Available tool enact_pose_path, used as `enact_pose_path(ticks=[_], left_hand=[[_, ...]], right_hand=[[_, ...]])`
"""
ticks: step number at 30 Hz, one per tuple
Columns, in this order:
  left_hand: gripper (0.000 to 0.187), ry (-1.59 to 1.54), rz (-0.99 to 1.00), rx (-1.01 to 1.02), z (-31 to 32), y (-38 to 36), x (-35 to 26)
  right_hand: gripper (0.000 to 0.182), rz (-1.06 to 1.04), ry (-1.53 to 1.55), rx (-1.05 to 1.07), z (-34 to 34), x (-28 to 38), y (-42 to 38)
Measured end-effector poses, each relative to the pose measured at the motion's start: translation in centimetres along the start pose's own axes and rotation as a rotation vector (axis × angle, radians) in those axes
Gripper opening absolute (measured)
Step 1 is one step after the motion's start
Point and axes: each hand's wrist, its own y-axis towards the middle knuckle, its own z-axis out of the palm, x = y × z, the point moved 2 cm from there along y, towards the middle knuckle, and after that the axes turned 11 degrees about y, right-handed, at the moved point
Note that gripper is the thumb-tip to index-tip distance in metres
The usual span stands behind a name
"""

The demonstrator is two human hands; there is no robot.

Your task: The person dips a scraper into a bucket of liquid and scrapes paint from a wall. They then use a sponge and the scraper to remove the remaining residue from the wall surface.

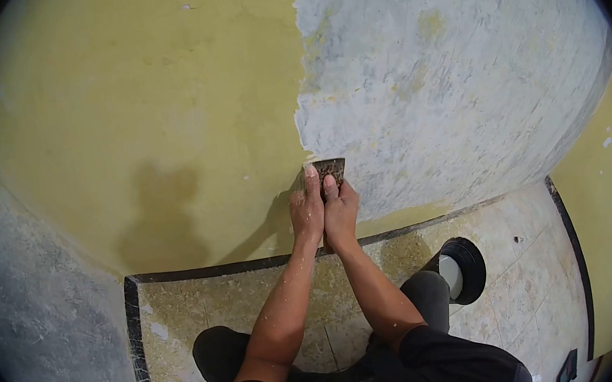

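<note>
the wall [219, 73] is showing smooth, matt yellow paint beside rough, blotchy pale plaster [457, 63]; the scraper blade [331, 166] is looking like pitted, speckled metal, perhaps rusted.

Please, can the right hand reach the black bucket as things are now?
Probably yes: the bucket stands beside the right knee, open on top, though the right hand grips the scraper.

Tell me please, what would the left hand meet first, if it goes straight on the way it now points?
The left hand would likely meet the ragged edge of the yellow paint on the wall; how close it is to the surface is unclear.
</note>
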Motion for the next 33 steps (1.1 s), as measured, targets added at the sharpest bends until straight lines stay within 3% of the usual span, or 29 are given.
enact_pose_path(ticks=[4, 8, 12, 14, 18, 25, 29, 33], left_hand=[[0.072, -0.066, 0.148, -0.064, 0.0, 0.0, -1.5], [0.064, -0.04, 0.068, 0.04, 0.0, 0.3, -0.3], [0.063, -0.102, 0.126, -0.055, 0.1, 0.4, -1.7], [0.063, -0.035, 0.1, 0.063, -0.6, 0.4, -2.3], [0.062, -0.069, 0.117, -0.04, 0.6, 0.0, -0.4], [0.062, -0.035, 0.035, 0.061, 0.5, 0.1, -0.6], [0.06, -0.077, 0.119, 0.002, 0.9, 0.5, -1.3], [0.07, -0.092, 0.194, -0.07, 1.6, -0.3, -1.1]], right_hand=[[0.029, -0.028, 0.0, 0.002, 0.7, 1.0, 0.2], [0.029, -0.06, 0.047, 0.0, 0.1, -0.3, 0.0], [0.029, -0.024, 0.046, -0.018, 0.7, 1.3, 0.5], [0.03, -0.043, 0.011, 0.002, 0.7, 1.5, 0.7], [0.03, -0.019, -0.048, -0.026, -0.4, 0.2, -0.1], [0.03, -0.017, 0.051, -0.023, -0.8, -0.9, 0.3], [0.031, -0.046, -0.075, -0.016, -0.3, 1.5, 0.7], [0.03, 0.002, -0.002, -0.012, -0.8, 0.2, 0.4]])
